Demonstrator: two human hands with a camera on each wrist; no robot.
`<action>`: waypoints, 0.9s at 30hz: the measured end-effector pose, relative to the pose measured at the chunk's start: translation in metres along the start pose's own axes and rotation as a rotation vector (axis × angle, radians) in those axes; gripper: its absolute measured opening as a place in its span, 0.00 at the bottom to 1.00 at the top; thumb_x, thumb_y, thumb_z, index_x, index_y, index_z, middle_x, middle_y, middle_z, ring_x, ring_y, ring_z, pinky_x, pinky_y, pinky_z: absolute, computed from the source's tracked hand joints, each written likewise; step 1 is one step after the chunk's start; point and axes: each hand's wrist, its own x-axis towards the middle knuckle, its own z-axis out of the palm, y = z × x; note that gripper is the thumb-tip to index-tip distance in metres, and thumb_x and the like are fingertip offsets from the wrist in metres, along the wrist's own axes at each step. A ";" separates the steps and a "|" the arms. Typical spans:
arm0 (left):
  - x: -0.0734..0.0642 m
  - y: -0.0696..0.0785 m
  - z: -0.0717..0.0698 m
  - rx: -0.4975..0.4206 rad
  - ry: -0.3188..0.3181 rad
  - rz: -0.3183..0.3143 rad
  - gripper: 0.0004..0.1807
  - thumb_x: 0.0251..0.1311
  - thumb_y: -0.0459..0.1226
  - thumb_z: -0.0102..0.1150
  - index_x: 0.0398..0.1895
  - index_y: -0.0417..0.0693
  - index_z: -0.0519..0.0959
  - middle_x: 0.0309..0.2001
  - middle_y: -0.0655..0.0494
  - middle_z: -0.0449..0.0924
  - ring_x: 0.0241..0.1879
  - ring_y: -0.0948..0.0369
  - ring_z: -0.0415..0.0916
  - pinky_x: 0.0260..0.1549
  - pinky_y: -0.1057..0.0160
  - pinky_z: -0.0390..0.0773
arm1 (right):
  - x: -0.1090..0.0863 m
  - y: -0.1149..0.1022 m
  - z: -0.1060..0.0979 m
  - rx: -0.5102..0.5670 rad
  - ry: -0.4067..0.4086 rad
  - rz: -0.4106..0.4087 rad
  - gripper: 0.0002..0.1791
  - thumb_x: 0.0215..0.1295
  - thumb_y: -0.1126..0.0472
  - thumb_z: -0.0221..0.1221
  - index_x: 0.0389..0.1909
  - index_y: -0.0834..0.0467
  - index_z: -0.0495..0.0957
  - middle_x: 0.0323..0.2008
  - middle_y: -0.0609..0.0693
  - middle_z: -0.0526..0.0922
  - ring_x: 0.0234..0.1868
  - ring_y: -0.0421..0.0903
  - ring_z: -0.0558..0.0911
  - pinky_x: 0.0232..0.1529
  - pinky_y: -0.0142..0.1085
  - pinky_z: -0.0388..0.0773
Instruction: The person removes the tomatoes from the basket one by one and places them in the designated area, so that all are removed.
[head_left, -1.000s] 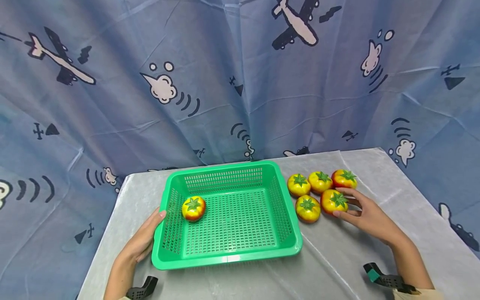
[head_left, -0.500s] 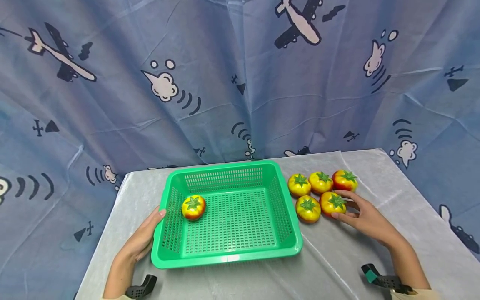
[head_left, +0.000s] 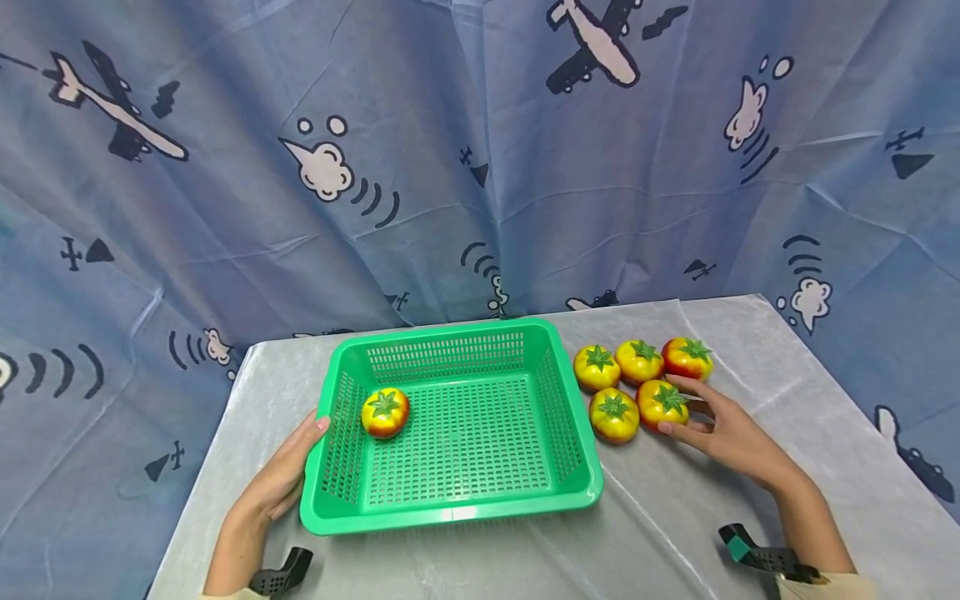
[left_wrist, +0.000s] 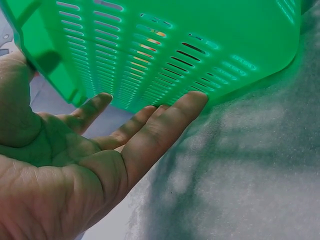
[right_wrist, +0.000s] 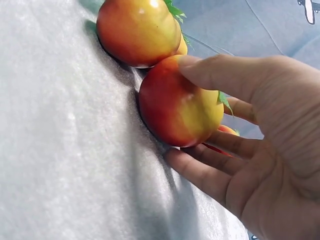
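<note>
A green plastic basket with slotted walls stands on the table, one yellow-red tomato inside it at the left. My left hand holds its left side, thumb over the rim; in the left wrist view the fingers lie against the slotted outer wall. Right of the basket, my right hand grips the front right tomato of a group, thumb on the near side, fingers behind. In the right wrist view this tomato sits at the cloth, right up against a neighbouring tomato.
Beside the held one lies another tomato, with a back row of three: a left tomato, a middle tomato and a redder right tomato. A grey-white cloth covers the table. A blue patterned curtain hangs behind.
My right hand has shifted slightly left with its tomato, which now sits closer to the tomato beside it. The left hand and basket hold their place.
</note>
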 end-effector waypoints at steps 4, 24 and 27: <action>0.000 -0.001 0.001 -0.011 -0.010 0.003 0.40 0.87 0.52 0.30 0.87 0.45 0.30 0.78 0.19 0.49 0.67 0.52 0.76 0.60 0.59 0.83 | -0.001 0.000 0.000 -0.039 0.004 -0.003 0.48 0.71 0.49 0.69 0.82 0.63 0.57 0.77 0.71 0.64 0.69 0.75 0.74 0.59 0.49 0.86; 0.001 -0.002 0.000 0.001 -0.003 0.022 0.40 0.87 0.52 0.30 0.87 0.43 0.31 0.77 0.18 0.50 0.62 0.59 0.80 0.59 0.58 0.85 | -0.009 -0.026 -0.010 -0.118 0.058 -0.114 0.42 0.72 0.54 0.68 0.81 0.62 0.60 0.78 0.71 0.63 0.74 0.76 0.65 0.66 0.74 0.65; 0.002 -0.001 -0.001 0.004 -0.010 0.029 0.40 0.87 0.52 0.30 0.87 0.42 0.31 0.76 0.16 0.51 0.61 0.61 0.81 0.58 0.58 0.85 | -0.011 -0.038 -0.008 -0.138 0.092 -0.111 0.42 0.73 0.53 0.68 0.80 0.61 0.62 0.79 0.72 0.60 0.76 0.77 0.61 0.67 0.78 0.62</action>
